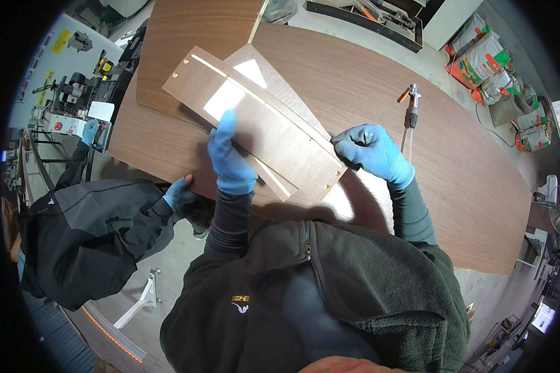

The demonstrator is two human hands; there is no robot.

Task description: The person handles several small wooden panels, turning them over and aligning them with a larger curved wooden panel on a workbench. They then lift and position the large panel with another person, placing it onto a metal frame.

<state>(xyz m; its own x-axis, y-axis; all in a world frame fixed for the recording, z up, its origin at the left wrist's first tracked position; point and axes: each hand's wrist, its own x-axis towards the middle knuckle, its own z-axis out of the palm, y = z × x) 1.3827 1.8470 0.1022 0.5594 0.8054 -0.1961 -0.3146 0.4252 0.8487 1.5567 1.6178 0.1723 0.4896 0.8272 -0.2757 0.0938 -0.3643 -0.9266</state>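
My left hand (228, 154), in a blue glove, grips a wood-grain drawer panel (261, 124) with its thumb on the upper face. The panel has a pale groove along one long edge, a white label and small round holes near its ends. Beneath it lies a second panel (292, 99) at a slight angle, with a white label partly covered. My gloved right hand (370, 152) is closed in a pinch at the right end of the panels. What its fingertips hold, if anything, is hidden.
Under the panels is a brown wood-grain table (466, 180) with a curved edge. A silver-headed hand tool (412, 102) lies to the right. At the left, a co-worker in a dark jacket (99, 230) stands close, one hand at the table edge. Bags (479, 59) stand far right.
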